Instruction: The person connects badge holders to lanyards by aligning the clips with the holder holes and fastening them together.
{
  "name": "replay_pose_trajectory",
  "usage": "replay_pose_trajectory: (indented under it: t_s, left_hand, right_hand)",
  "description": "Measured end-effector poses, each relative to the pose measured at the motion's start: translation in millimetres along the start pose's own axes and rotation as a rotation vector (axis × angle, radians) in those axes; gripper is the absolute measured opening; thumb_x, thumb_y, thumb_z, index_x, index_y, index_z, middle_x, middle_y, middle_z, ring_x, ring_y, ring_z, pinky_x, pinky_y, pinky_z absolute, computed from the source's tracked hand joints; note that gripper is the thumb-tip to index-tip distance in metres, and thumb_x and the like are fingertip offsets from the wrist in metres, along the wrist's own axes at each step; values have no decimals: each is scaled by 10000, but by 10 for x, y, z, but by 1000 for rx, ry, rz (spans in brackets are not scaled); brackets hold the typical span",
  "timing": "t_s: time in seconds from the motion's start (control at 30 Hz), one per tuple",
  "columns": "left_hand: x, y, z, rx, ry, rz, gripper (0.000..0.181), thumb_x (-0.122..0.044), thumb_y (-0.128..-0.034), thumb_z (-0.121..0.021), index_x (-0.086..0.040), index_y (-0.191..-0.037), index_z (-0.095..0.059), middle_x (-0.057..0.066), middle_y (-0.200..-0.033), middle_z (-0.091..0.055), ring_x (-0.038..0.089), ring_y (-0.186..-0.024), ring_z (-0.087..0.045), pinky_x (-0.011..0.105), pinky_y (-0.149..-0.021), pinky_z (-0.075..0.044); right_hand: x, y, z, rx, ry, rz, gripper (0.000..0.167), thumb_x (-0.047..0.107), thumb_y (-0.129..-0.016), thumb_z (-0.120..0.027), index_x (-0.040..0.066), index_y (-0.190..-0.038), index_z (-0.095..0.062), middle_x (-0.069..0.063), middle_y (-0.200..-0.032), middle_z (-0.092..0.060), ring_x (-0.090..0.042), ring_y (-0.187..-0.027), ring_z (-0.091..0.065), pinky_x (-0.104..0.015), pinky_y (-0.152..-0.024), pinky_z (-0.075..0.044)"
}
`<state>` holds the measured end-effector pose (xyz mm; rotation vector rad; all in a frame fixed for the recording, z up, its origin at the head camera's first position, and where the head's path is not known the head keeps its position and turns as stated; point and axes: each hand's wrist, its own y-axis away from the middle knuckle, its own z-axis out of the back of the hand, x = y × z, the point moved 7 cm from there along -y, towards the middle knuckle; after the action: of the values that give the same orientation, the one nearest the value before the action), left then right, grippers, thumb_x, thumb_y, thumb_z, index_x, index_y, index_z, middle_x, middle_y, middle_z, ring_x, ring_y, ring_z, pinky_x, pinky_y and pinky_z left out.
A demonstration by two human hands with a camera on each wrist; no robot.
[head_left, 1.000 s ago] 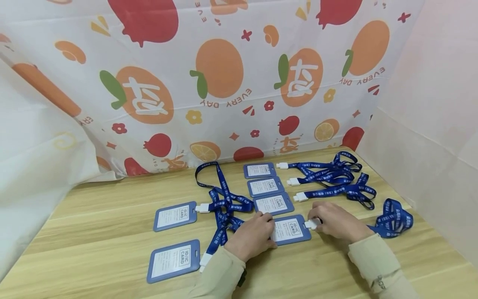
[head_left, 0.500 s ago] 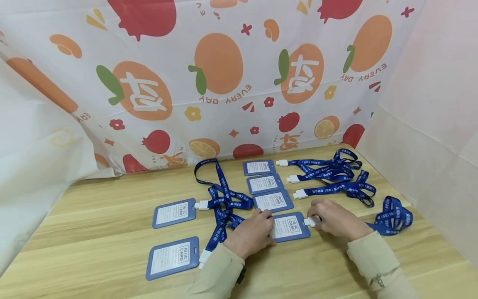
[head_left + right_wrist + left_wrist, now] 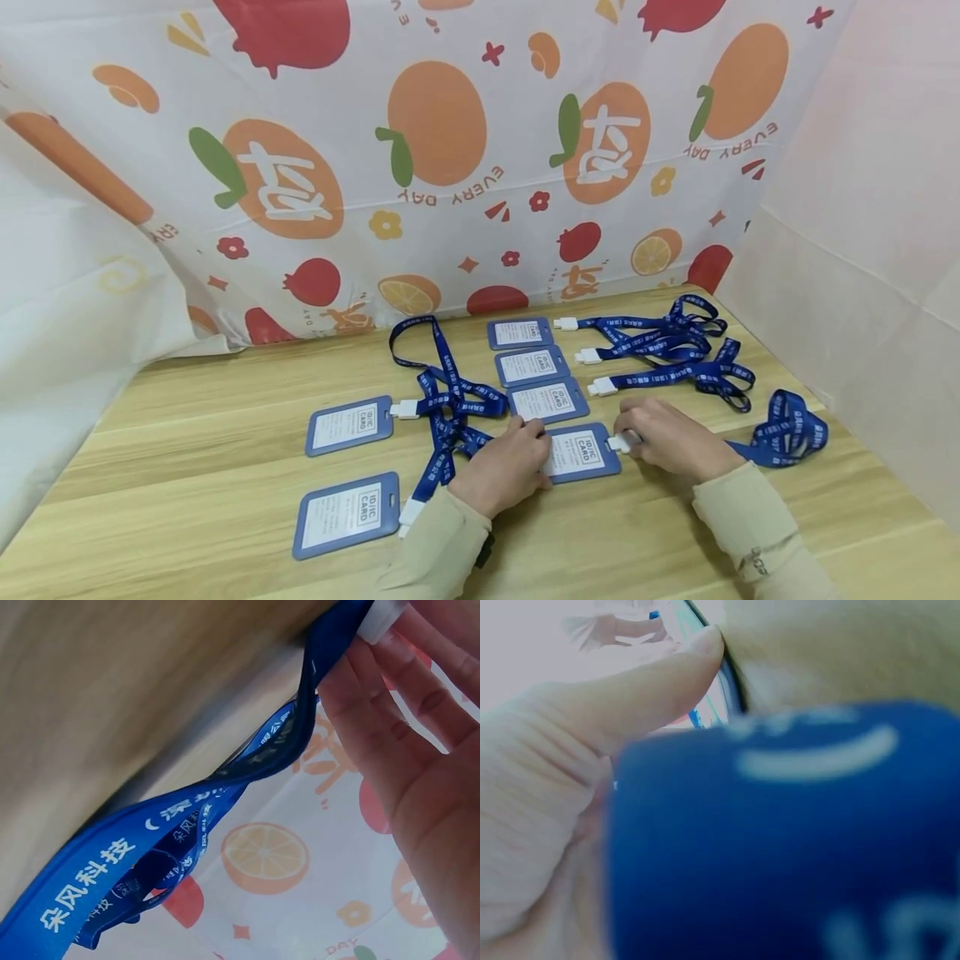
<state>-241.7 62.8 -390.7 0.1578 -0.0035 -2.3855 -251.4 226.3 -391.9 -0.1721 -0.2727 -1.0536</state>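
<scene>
On the wood-grained table [image 3: 187, 492] lie six blue card holders [image 3: 550, 401], two at left and four in one column. Beside them are blue lanyards [image 3: 654, 380] with white clips [image 3: 602, 387], their straps in loose loops.

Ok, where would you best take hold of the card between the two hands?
I'd grip the card at its left end, from the left, as the left hand does: the white clip in the right hand sits at the opposite end, so that end should stay free. Its thin shape probably suits a pinch.
</scene>
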Motion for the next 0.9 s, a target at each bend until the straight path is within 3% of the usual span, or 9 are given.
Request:
replay_pose_trajectory:
  t_s: [0.4, 0.9]
  left_hand:
    - [51, -8, 12, -19, 79, -2, 379, -277, -842, -845, -41, -1123, -749, 56, -1132, -642, 191, -938, -517, 250, -798, -501]
    - [42, -34, -1, -8, 92, -2, 356, -262, -840, -849, -39, -1101, -755, 57, -1120, -633, 196, -925, -493, 247, -778, -486]
  right_hand:
    - [80, -18, 28, -51, 74, 95, 212, -135, -743, -778, 1, -905, -777, -26, -847, -642, -151, -761, -621, -275, -684, -571]
    - [67, -16, 2, -40, 71, 65, 218, -136, -742, -776, -7, -918, -779, -54, -879, -658, -183, -793, -638, -300, -715, -582]
